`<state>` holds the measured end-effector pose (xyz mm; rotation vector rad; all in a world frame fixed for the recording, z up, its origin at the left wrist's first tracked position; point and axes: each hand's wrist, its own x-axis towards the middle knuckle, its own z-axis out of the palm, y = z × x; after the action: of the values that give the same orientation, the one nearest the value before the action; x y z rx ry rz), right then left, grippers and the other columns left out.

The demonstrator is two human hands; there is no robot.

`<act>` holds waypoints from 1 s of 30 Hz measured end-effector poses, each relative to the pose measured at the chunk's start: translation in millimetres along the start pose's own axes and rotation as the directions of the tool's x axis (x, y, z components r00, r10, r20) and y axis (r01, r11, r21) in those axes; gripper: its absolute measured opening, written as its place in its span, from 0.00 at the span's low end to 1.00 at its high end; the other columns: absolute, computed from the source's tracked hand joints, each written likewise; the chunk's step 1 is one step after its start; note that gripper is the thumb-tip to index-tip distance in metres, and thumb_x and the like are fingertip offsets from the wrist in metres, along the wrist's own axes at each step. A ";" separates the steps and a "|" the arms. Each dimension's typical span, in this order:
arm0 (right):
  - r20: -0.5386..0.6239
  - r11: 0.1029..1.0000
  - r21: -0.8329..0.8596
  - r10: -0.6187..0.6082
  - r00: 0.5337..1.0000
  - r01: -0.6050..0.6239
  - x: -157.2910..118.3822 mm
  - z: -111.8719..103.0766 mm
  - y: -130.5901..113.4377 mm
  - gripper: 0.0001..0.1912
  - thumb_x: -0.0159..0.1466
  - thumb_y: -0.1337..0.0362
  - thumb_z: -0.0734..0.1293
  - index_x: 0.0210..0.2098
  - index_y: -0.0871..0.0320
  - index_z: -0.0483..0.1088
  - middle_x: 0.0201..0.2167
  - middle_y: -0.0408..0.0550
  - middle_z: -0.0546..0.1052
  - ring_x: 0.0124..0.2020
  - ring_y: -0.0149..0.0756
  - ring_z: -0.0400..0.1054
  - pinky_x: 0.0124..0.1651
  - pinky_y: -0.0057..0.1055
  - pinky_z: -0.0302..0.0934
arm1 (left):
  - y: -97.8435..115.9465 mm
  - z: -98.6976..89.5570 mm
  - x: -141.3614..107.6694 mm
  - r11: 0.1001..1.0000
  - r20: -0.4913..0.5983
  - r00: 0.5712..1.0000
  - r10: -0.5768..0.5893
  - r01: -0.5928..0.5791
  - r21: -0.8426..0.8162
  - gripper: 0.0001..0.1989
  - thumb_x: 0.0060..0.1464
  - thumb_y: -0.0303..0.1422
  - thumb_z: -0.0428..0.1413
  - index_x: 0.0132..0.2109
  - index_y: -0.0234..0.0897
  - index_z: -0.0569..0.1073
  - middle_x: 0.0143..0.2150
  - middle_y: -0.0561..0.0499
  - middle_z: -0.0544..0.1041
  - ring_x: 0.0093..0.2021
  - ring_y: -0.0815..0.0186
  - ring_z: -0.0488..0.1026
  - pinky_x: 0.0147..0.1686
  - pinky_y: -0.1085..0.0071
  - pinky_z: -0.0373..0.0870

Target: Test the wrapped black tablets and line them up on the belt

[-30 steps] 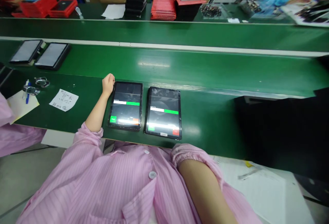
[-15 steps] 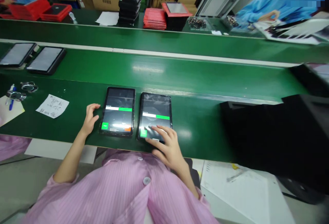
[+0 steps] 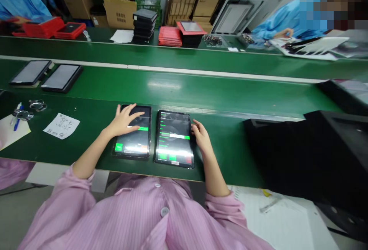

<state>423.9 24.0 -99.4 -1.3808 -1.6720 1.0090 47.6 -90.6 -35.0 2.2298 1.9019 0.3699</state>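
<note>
Two dark tablets with lit screens lie side by side on the green bench. Over the upper part of the left tablet (image 3: 133, 139) is my left hand (image 3: 122, 121), its fingers spread and holding nothing. The right tablet (image 3: 174, 139) shows green text, a white and green bar and buttons along the bottom. Beside its right edge is my right hand (image 3: 201, 137), fingers loosely bent with the fingertips near the tablet's edge; whether they touch it I cannot tell. I see nothing held in it.
A handwritten note (image 3: 61, 125) and a blue pen (image 3: 17, 121) lie to the left. Two more tablets (image 3: 61, 77) sit at the back left. Black covered equipment (image 3: 293, 154) stands at the right. Across the bench are red stacks (image 3: 170, 36) and people in blue.
My left hand has moved right, over the left tablet. My right hand has left the right tablet's screen for its right edge. The right tablet's display has changed, and the view has tilted up.
</note>
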 end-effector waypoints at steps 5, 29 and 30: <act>0.023 0.952 0.292 0.091 0.996 -0.094 12.4 13.1 20.7 0.30 0.57 0.46 0.69 0.54 0.57 0.74 0.47 0.54 0.80 0.47 0.47 0.73 0.52 0.45 0.67 | 19.1 9.0 76.0 0.988 0.104 0.986 0.133 -0.140 0.062 0.27 0.62 0.56 0.49 0.60 0.49 0.72 0.67 0.40 0.67 0.66 0.45 0.64 0.64 0.30 0.25; -0.011 0.966 0.244 0.090 0.996 -0.084 6.4 11.1 22.9 0.28 0.58 0.49 0.71 0.54 0.55 0.74 0.45 0.53 0.79 0.45 0.46 0.72 0.54 0.46 0.66 | 17.8 12.3 91.1 0.990 0.156 0.978 0.141 -0.143 0.007 0.24 0.67 0.51 0.41 0.53 0.45 0.75 0.59 0.43 0.76 0.61 0.51 0.71 0.65 0.35 0.19; -0.003 0.965 0.247 0.091 0.996 -0.087 6.6 10.7 23.2 0.28 0.58 0.49 0.70 0.54 0.55 0.74 0.45 0.53 0.79 0.45 0.46 0.72 0.54 0.46 0.66 | 12.8 9.5 87.0 0.991 0.186 0.973 0.137 -0.135 -0.027 0.25 0.66 0.53 0.42 0.59 0.47 0.72 0.64 0.42 0.71 0.66 0.50 0.65 0.65 0.34 0.18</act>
<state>422.7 32.0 -124.6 -1.3029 -1.4282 1.2112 75.4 -6.7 -34.3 2.3023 1.6532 0.1845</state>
